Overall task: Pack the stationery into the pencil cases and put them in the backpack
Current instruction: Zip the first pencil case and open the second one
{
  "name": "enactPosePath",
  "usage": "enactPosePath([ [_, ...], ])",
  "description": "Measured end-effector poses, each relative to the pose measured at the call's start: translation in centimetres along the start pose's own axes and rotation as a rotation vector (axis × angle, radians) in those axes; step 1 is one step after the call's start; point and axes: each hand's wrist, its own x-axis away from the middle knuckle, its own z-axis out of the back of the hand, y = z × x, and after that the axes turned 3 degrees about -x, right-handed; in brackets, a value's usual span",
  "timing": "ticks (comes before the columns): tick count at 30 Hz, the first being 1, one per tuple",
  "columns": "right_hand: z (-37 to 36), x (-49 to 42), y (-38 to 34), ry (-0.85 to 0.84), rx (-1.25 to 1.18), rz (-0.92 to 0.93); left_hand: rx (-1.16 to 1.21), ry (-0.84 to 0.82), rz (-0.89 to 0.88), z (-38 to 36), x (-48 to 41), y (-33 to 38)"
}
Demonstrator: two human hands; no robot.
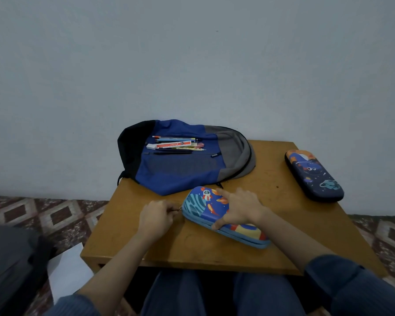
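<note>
Opening the first case, by the look of it. Pinching the zip pull w/ left hand at the left end of the light-blue rocket pencil case, near centre of the bench. Pressing that case down w/ right hand: palm on lid, index finger stretched toward the far side, thumb on the near edge. Looks zipped shut; no sign of anything packed.

Piled on the blue-and-grey backpack at far centre: stationery, i.e. pens, pencils, erasers, a red-and-white box. Lying well apart at far right: second, dark pencil case, closed.

Next, prob.: run the pull round the rim while bracing the lid, then flip open & fetch items from the pile. Calls for steady counter-pressure, given a hard shell likely to skid on smooth wood.

Open wood near & right of the blue case, seemingly enough for a swinging lid. Care needed at far left, w/ backpack apparently overhanging the bench edge, & at far right, w/ dark case close to the edge.
</note>
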Motion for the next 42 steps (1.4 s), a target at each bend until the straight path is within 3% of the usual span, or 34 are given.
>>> enactPosePath([
  [8, -0.2, 0.6, -0.3, 0.047, -0.010, -0.058, 0.015, -0.039, -0.045, -1.0, 0.0, 2.0],
  [13, -0.2, 0.4, -0.6, -0.008, -0.031, -0.136, 0.080, -0.140, -0.060, -1.7, 0.0, 2.9],
  [17, -0.5, 0.1, -0.8, -0.059, -0.094, -0.227, 0.094, -0.177, -0.086, -1.6, 0.1, 3.8],
  [24, -0.8, 0.6, 2.2, 0.005, -0.267, -0.329, 0.140, -0.303, -0.183, -2.1, 1.8, 4.9],
  [27, -1.5, 1.2, 4.0, -0.058, -0.434, -0.309, 0.108, -0.268, -0.179, -2.2, 1.8, 4.8],
  [33, -0.7, 3.1, 3.8, -0.074, -0.474, -0.104, -0.076, -0.118, -0.147, -1.6, -0.8, 4.6],
  [35, -0.1, 3.9, 3.3, -0.182, -0.554, -0.083, -0.103, -0.063, -0.120, -1.1, -1.8, 4.4],
  [37, 0.2, 5.0, 2.2, -0.235, -0.442, -0.003, -0.087, -0.068, -0.106, -0.5, -2.5, 3.9],
  [40, 0.9, 5.9, 0.7, -0.083, 0.109, 0.162, -0.056, -0.121, -0.160, 0.0, -2.5, 3.3],
  [42, 1.2, 5.2, 0.2, -0.050, 0.228, 0.218, -0.039, -0.135, -0.195, 0.1, -2.0, 2.8],
])
